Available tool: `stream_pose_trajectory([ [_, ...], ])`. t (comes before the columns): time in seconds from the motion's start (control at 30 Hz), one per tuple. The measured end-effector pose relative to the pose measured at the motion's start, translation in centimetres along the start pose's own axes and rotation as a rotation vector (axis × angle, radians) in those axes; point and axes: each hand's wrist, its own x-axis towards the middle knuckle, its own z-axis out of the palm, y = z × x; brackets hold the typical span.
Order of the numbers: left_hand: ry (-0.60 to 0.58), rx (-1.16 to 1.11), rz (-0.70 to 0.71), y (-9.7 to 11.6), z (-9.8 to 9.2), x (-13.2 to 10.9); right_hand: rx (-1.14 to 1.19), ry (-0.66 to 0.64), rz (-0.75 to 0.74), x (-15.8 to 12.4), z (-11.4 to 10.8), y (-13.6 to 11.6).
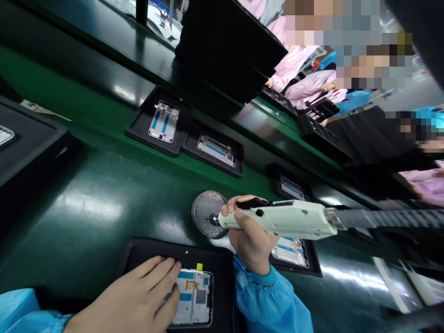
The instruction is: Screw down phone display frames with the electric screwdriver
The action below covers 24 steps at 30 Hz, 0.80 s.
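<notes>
My right hand (249, 238) is wrapped round a pale green electric screwdriver (296, 219) that lies nearly level. The driver's tip points left, over a round grey dish with many small holes (204, 208); whether it touches the dish I cannot tell. My left hand (138, 293) lies flat, fingers stretched, across the left part of a silver phone frame (194, 296) and hides that part. Blue strips, an orange flex cable and a yellow tab (199, 267) show on the frame. It sits in a black foam tray (156, 245) at the front edge.
Black trays with phone frames (164, 122) (217, 150) stand along the green line behind, another frame (290, 251) to the right. A large black tray (31, 134) is at left. A dark stack (225, 51) rises at the back; people in pink work beyond. The screwdriver's ribbed cable (391, 218) runs right.
</notes>
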Motion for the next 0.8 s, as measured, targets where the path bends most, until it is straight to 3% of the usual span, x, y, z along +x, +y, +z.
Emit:
stream_pose_trajectory([
  [0.23,-0.015,0.057,-0.007,0.0,-0.9,0.2,-0.018,0.016,-0.01,0.1,0.3,-0.1],
  [0.43,0.029,0.044,-0.015,0.3,-0.5,0.1,-0.03,0.011,-0.067,-1.8,0.2,-4.3],
  [0.53,0.027,0.014,-0.004,0.3,-0.4,0.1,-0.056,-0.1,-0.039,-4.3,0.4,-5.7],
  [0.67,0.016,-0.005,0.002,0.1,-0.5,0.2,-0.095,-0.28,0.043,-7.0,0.9,-5.7],
  [0.8,0.027,0.01,0.0,0.2,-0.6,0.2,-0.111,-0.318,0.079,-7.8,1.6,-5.1],
])
